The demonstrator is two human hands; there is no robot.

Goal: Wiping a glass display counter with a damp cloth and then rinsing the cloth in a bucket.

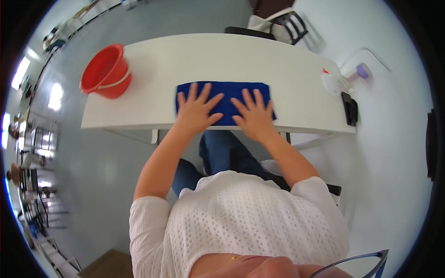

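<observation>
A dark blue cloth (226, 104), roughly rectangular, lies flat along the near edge of a white table (222, 59). My left hand (196, 111) rests palm down on its left part, with the fingers spread. On the right part, my right hand (255, 116) is also palm down with fingers apart. Neither hand grips the cloth; both thumbs point inward, and a strip of blue shows between them. The cloth's lower right corner sticks out past my right hand.
A red bucket (107, 73) with a pale handle stands at the table's left end. At the right end are a white bottle with a red tip (330, 83), a purple-topped container (361, 71) and a black object (349, 108). A chair with a bag (260, 24) stands beyond the table.
</observation>
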